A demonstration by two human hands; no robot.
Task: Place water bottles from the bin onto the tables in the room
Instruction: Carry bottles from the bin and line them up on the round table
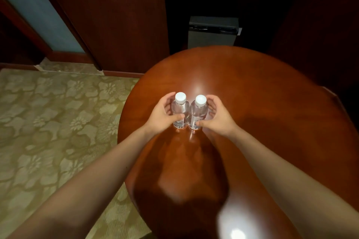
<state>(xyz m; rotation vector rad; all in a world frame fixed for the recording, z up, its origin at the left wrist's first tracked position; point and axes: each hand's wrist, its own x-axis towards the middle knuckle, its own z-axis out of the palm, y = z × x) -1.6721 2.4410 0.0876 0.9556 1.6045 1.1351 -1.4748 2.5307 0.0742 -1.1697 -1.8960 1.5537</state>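
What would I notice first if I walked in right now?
Two clear bottles with white caps stand side by side on the round wooden table, the left bottle gripped by the left hand and the right bottle by the right hand. Behind the table sits a grey bin, and flowery carpet lies to its left.

Hotel rm: floral carpet (48,122), wood panelling (116,15)

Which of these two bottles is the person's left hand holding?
The clear plastic, white-capped water bottle nearer the carpet: the left hand curls round it. Its twin, beside it, is held by the right hand.
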